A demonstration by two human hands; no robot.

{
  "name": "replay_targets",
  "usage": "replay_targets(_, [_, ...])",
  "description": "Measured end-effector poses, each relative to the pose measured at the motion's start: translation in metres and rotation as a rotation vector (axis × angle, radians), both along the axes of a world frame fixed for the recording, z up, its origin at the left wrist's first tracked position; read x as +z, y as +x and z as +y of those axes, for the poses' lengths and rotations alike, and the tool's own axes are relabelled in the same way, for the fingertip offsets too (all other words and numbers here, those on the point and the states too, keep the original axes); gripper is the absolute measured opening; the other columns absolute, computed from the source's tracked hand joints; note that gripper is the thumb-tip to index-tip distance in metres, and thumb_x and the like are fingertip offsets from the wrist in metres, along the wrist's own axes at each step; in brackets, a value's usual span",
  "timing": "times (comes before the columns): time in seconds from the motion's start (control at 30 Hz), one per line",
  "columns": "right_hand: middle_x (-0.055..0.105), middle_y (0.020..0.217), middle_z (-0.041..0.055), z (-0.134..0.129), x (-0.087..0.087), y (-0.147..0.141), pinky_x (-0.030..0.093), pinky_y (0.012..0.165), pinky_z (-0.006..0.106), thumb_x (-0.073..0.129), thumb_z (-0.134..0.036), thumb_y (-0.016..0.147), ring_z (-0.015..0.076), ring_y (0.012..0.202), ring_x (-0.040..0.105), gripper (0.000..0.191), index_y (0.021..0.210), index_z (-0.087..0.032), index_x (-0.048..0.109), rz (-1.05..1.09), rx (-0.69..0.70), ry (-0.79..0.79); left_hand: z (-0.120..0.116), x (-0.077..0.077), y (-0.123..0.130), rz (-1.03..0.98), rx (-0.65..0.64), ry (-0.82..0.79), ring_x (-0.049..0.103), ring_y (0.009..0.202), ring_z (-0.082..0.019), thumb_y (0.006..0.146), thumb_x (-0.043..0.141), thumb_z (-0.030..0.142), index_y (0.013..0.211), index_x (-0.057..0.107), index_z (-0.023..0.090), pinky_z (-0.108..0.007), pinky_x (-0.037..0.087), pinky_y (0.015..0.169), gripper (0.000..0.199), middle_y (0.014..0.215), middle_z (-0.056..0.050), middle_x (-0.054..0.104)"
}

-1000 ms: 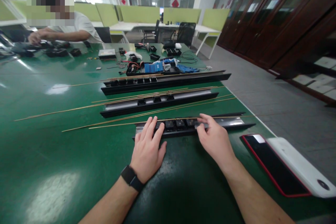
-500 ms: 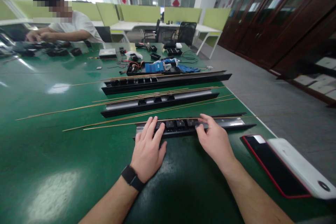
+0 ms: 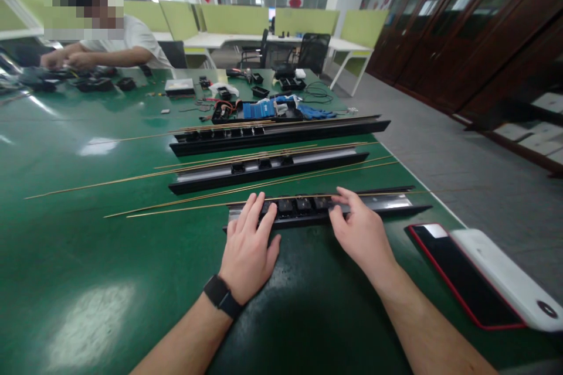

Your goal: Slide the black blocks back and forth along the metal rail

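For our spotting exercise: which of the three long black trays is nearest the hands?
The front tray: left hand over its left end, right hand near its middle. The middle tray and back tray lie beyond both.

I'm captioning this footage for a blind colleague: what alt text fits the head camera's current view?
A person's bare left hand and right hand rest at a black channel holding dark blocks on a green table. Thin gold rods run along it and two similar channels behind; a white-shirted co-worker is at far left.
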State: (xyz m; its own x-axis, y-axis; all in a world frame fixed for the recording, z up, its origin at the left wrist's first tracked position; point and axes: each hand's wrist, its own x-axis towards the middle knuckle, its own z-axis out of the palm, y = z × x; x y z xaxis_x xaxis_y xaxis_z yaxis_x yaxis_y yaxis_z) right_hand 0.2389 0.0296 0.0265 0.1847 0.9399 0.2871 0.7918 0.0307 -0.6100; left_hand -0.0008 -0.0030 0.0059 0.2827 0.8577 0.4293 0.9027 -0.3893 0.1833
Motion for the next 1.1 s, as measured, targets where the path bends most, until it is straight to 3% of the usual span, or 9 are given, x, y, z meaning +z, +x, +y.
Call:
replay_targets(0.47, [0.077,0.126,0.0104,-0.0014,-0.0015,-0.0029,0.058,0.097,0.039,0.053,-0.027,0.092,0.0241,0.106,0.075,0.049,0.137,-0.015,0.066,0.011,0.124,0.015,0.0,-0.001,0.0005,-0.014,0.004,-0.001,0.034,0.158,-0.035,0.097,0.06,0.023,0.151,0.05,0.019,-0.057,0.051,0.109,0.056,0.168,-0.018,0.039])
replay_targets(0.6, [0.077,0.125,0.0101,-0.0016,-0.0014,-0.0021,0.058,0.095,0.039,0.052,-0.025,0.092,0.0235,0.101,0.076,0.054,0.144,-0.015,0.061,-0.006,0.073,0.001,0.0001,-0.0007,-0.0001,-0.01,0.002,0.001,0.034,0.158,-0.034,0.097,0.06,0.023,0.151,0.05,0.019,-0.057,0.051,0.109,0.055,0.168,-0.017,0.04])
replay_targets(0.8, [0.077,0.124,0.0106,-0.0009,-0.0006,-0.0019,0.056,0.1,0.041,0.052,-0.026,0.091,0.0253,0.106,0.074,0.048,0.136,-0.014,0.067,-0.018,0.039,0.006,0.0002,-0.001,-0.0004,-0.012,-0.003,0.005,0.033,0.158,-0.035,0.098,0.059,0.024,0.151,0.049,0.019,-0.057,0.052,0.108,0.055,0.169,-0.018,0.039])
replay_targets(0.97, [0.077,0.125,0.0106,-0.0032,-0.0009,-0.0056,0.058,0.094,0.039,0.052,-0.027,0.091,0.0236,0.098,0.075,0.052,0.14,-0.015,0.066,-0.025,0.109,0.002,0.0004,-0.002,-0.0005,-0.015,-0.001,0.007,0.034,0.158,-0.035,0.097,0.059,0.024,0.151,0.05,0.019,-0.058,0.052,0.107,0.055,0.168,-0.018,0.039])
replay_targets(1.1, [0.077,0.124,0.0107,-0.0014,-0.0022,-0.0033,0.058,0.093,0.039,0.052,-0.026,0.091,0.0224,0.092,0.075,0.054,0.143,-0.014,0.062,-0.024,0.073,0.01,0.0005,-0.0022,-0.0004,-0.014,0.003,0.004,0.035,0.158,-0.035,0.097,0.06,0.024,0.151,0.051,0.019,-0.057,0.052,0.107,0.055,0.168,-0.018,0.04])
